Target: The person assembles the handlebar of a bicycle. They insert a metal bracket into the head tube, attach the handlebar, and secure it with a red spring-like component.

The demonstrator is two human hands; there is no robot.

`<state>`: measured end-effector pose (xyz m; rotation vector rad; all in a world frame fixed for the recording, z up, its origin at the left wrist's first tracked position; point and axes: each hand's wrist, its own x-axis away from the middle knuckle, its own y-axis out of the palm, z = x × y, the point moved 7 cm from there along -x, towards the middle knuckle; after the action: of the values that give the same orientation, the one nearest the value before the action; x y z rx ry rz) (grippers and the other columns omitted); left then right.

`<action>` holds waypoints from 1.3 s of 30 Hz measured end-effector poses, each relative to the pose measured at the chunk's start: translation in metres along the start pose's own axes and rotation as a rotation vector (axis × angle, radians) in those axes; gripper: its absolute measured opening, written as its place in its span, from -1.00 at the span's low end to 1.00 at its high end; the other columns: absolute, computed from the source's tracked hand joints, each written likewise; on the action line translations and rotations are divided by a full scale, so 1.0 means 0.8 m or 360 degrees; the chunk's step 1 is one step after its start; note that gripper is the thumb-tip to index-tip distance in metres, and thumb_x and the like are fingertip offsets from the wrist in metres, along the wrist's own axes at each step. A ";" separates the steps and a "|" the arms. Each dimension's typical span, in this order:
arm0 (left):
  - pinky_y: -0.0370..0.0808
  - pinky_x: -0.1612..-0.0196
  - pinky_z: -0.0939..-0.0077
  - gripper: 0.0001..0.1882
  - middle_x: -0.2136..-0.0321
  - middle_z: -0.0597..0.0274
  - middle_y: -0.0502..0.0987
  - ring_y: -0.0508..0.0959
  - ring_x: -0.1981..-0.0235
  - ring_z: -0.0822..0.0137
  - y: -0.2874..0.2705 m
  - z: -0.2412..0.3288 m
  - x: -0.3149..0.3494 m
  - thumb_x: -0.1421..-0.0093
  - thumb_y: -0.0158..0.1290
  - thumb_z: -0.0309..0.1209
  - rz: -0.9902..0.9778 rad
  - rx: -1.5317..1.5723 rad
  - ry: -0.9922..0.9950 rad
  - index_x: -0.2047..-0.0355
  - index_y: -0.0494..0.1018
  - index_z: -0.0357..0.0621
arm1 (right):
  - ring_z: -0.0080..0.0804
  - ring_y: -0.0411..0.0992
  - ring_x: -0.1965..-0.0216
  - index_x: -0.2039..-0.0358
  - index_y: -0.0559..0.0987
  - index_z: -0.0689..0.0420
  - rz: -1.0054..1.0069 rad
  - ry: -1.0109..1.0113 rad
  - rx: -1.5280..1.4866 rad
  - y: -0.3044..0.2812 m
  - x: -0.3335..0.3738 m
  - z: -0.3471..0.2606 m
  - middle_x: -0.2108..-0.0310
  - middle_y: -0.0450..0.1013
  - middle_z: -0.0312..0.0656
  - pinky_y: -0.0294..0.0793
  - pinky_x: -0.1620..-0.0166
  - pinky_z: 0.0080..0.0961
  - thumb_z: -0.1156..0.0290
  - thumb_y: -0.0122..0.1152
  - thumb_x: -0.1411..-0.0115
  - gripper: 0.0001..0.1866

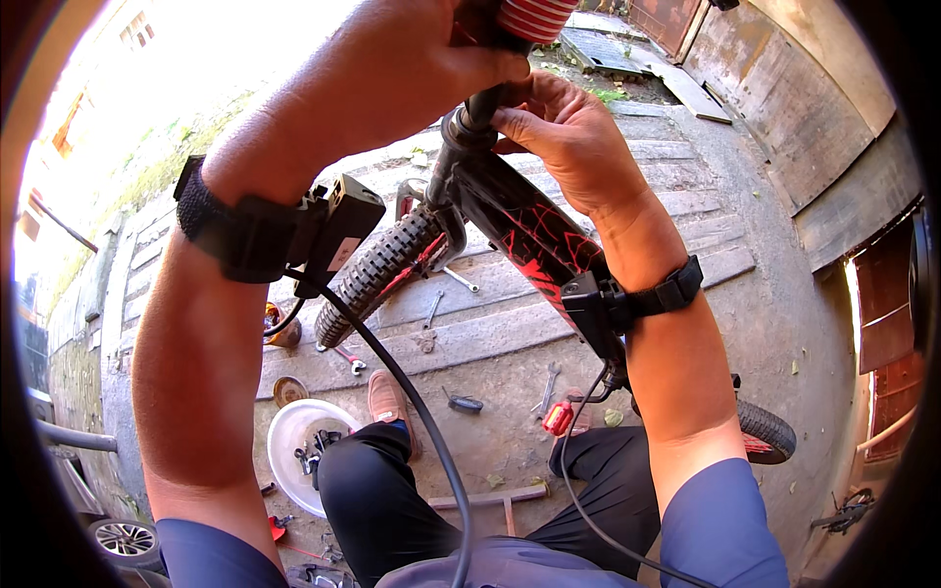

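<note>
A bicycle with a black frame (524, 230) patterned in red stands in front of me, its knobbly front tyre (377, 269) turned to the left. Above its head tube rises a dark handlebar stem (481, 109). My left hand (417, 49) is closed at the top of it, around a dark part I cannot make out. Beside that hand is a red cylinder (534, 18) with pale stripes, cut off by the picture's edge. My right hand (561, 137) is closed at the stem just below, thumb and fingers against it; some fingertips are hidden.
Spanners (433, 309) lie on the ground near the front wheel. A white basin (284, 461) with metal parts is by my left foot. A red-handled tool (558, 418) is near my right foot. The rear tyre (767, 431) is at the right; a small can (284, 328) stands left.
</note>
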<state>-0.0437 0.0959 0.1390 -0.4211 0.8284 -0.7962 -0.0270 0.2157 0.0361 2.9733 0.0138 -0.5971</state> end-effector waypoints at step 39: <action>0.54 0.18 0.37 -0.70 0.31 0.03 0.60 0.61 0.28 0.21 -0.006 0.034 0.005 -0.15 0.20 -0.40 0.0086 -0.0676 0.0073 0.16 0.46 -0.31 | -0.48 0.57 0.34 0.30 0.65 0.29 0.0190 -0.0459 0.0779 0.009 0.012 -0.030 0.37 0.62 -0.11 0.53 0.23 -0.55 0.43 0.34 -0.10 -0.80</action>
<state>-0.0228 0.0907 0.1562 -0.7547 1.0509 -0.5786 -0.0087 0.2109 0.0548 3.2692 -0.3834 -1.1516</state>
